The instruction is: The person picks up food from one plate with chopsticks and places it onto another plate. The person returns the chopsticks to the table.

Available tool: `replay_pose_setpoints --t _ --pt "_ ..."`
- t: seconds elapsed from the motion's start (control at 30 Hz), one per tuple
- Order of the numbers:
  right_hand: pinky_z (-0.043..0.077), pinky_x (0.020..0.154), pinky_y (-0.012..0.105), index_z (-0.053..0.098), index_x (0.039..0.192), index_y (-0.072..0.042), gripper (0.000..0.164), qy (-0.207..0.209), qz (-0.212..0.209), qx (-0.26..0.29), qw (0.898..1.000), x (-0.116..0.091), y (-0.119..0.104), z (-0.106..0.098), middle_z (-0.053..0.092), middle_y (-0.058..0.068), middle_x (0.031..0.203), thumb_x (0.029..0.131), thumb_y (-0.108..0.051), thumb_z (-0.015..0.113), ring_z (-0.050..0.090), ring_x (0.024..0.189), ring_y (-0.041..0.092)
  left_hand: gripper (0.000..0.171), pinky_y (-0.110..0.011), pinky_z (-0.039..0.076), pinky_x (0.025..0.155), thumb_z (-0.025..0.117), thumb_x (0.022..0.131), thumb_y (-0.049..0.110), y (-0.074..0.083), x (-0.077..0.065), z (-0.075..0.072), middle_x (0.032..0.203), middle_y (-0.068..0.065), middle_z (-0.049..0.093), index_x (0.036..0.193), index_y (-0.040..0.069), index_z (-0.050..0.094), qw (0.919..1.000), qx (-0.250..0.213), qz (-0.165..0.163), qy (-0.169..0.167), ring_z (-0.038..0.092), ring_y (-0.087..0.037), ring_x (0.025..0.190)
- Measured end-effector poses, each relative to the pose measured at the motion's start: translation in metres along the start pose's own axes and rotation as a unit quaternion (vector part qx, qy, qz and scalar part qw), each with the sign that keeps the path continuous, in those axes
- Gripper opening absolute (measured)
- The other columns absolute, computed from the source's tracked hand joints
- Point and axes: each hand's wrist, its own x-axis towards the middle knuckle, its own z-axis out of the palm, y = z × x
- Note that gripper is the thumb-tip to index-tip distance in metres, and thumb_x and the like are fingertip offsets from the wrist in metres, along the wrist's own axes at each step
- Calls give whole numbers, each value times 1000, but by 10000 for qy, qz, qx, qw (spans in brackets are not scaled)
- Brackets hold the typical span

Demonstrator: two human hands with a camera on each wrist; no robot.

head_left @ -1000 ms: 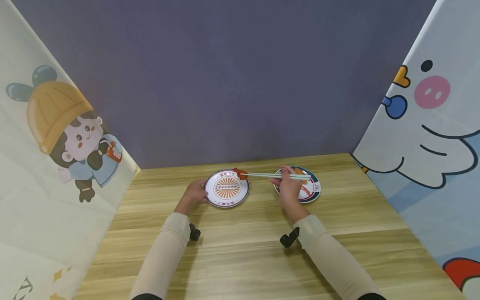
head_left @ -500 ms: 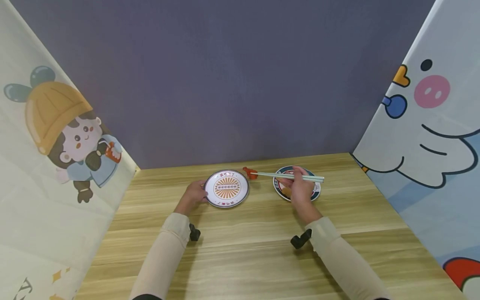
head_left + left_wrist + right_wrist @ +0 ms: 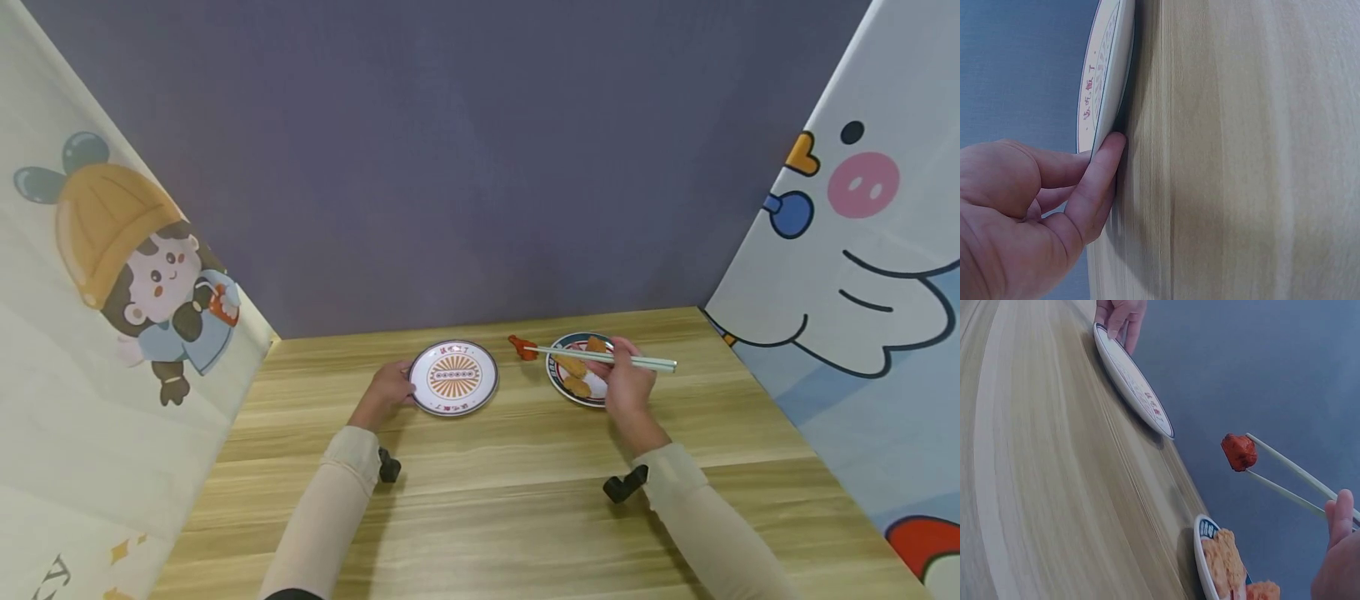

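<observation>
My left hand (image 3: pixel 390 385) pinches the left rim of a white plate (image 3: pixel 453 377) with an orange sunburst print. In the left wrist view the fingers (image 3: pixel 1094 181) lie under the rim, the thumb on top. My right hand (image 3: pixel 628 383) holds a pair of pale green chopsticks (image 3: pixel 656 363) over a second plate (image 3: pixel 553 379) with a dark patterned rim. Between their tips is a reddish-orange piece of food (image 3: pixel 1239 452), held up above the table, between the two plates in the head view. Golden-brown fried pieces (image 3: pixel 1224 559) lie on the second plate, partly hidden by the hand.
Both plates are near the far edge of the wood-grain table (image 3: pixel 480 500). Behind it rises a dark grey-blue panel (image 3: pixel 480 167). Cartoon-printed panels stand at the left (image 3: pixel 90 417) and right (image 3: pixel 825 292).
My right hand has moved right with the chopsticks, carrying the reddish-orange piece from over the sunburst plate's rim toward the second plate. My left hand and its plate have stayed still.
</observation>
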Motion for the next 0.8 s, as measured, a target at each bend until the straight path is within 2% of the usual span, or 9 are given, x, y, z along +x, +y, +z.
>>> replay_pose_setpoints --t 0.27,0.47,0.6,0.8 --pt "64 61 26 64 121 -1 24 242 190 -342 9989 2 -12 -17 68 2 89 105 -15 52 72 59 13 65 -25 63 62 59 85 -14 1 -4 0 124 -31 64 148 -2 49 9997 211 74 54 63 -15 70" --pt "64 60 26 64 115 1 21 279 11 19 9996 4 -21 -30 62 4 88 104 -11 53 71 60 14 65 -25 63 61 58 84 -14 1 -5 1 125 -32 63 148 -3 49 9998 158 81 79 64 -15 69" --pt "64 59 25 65 115 -2 19 417 161 29 9990 6 -28 -40 64 6 83 104 -12 53 71 59 14 66 -25 63 62 58 84 -14 1 -3 1 125 -32 64 148 -2 48 9999 108 39 54 65 -15 68" --pt "63 57 23 68 111 -7 19 552 315 137 9979 9 -40 -52 60 7 91 105 -12 51 69 56 15 66 -26 63 63 59 85 -13 2 -4 -1 125 -32 64 149 -2 48 9997 241 23 34 66 -16 70"
